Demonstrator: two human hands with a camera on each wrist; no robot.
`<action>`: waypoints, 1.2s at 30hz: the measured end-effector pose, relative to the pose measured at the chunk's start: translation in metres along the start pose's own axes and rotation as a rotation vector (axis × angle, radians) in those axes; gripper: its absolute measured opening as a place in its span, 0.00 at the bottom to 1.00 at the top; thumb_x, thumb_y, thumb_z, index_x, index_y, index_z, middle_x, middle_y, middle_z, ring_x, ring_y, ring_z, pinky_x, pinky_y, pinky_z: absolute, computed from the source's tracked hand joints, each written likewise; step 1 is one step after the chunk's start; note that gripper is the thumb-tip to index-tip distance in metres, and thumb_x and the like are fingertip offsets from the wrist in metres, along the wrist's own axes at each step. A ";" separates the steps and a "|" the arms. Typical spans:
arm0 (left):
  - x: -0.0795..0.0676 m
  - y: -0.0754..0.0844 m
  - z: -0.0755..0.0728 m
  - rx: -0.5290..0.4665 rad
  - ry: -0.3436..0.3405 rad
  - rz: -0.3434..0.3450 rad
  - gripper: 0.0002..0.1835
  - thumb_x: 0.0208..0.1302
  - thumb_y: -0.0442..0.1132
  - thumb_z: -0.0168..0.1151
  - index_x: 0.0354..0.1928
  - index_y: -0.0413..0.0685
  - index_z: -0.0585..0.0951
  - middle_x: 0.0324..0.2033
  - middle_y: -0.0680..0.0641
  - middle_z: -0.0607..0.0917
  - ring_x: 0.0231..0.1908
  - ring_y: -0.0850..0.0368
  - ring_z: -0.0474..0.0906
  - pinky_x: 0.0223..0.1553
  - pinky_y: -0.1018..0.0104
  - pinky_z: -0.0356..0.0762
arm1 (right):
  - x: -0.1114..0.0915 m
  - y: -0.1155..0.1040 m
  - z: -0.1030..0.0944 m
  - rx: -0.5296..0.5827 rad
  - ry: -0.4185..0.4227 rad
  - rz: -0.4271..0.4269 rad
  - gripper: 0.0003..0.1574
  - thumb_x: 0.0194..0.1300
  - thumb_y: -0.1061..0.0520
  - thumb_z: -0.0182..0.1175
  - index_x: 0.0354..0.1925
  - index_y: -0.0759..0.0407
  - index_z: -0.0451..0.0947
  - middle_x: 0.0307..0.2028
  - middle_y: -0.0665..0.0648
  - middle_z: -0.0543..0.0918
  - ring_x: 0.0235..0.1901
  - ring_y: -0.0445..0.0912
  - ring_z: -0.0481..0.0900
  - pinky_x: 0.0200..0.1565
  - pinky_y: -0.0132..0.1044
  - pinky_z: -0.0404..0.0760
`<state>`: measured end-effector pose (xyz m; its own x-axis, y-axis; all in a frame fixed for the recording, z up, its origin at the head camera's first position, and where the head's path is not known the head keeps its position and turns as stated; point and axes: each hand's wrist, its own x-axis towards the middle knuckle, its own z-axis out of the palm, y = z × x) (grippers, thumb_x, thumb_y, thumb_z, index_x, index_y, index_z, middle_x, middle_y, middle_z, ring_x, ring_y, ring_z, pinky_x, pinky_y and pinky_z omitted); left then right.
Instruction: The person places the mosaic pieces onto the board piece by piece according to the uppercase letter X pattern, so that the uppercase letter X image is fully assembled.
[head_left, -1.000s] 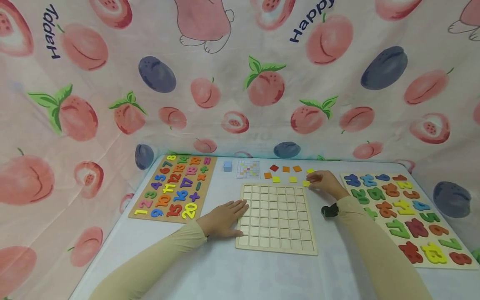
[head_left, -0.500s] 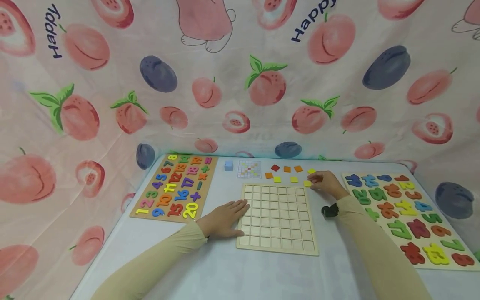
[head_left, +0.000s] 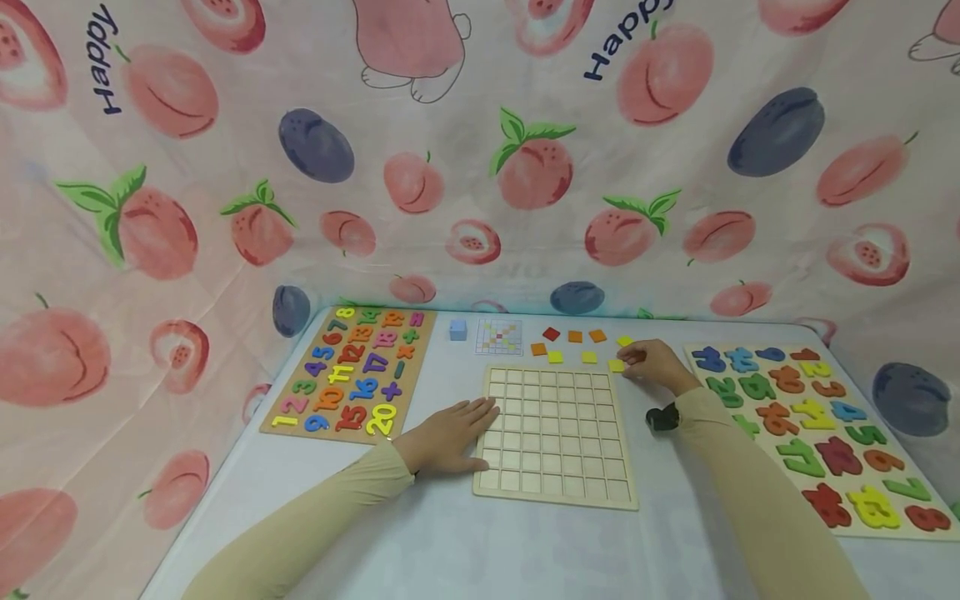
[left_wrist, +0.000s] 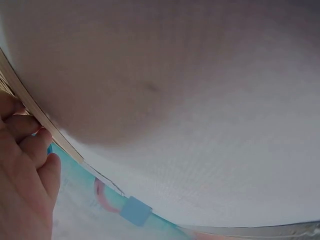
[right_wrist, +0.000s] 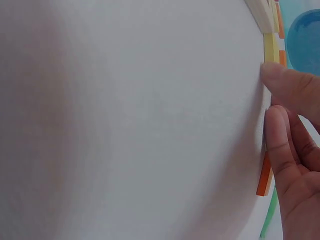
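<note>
Right hand grip parted, thumb touching a flat yellow square tile, upper right of that wrist's view; lower right there, a flat orange tile, hidden in the head view, where left hand rests outstretched on a pale wooden grid board, lower centre

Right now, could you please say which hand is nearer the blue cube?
The left hand, on the near side of the blue cube; the right hand is farther, to its right.
</note>
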<state>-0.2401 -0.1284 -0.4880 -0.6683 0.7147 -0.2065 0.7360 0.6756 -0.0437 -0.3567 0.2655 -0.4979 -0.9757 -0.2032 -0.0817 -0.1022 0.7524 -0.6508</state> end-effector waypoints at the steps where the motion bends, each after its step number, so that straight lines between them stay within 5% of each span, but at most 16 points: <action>1: 0.000 0.000 0.000 0.000 0.000 0.000 0.46 0.63 0.68 0.45 0.74 0.46 0.49 0.74 0.46 0.50 0.74 0.54 0.46 0.73 0.60 0.50 | 0.000 0.000 0.000 -0.006 -0.002 -0.003 0.23 0.54 0.63 0.67 0.49 0.69 0.79 0.43 0.66 0.82 0.42 0.54 0.78 0.45 0.45 0.79; 36: -0.003 0.000 -0.002 -0.009 0.009 0.006 0.46 0.63 0.68 0.44 0.74 0.46 0.48 0.74 0.45 0.50 0.74 0.53 0.46 0.73 0.60 0.50 | 0.003 0.002 0.002 -0.038 0.015 -0.025 0.17 0.52 0.60 0.67 0.40 0.67 0.77 0.32 0.59 0.79 0.33 0.48 0.74 0.37 0.37 0.75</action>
<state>-0.2385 -0.1296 -0.4852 -0.6649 0.7202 -0.1979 0.7389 0.6729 -0.0339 -0.3593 0.2651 -0.5014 -0.9755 -0.2131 -0.0539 -0.1339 0.7707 -0.6230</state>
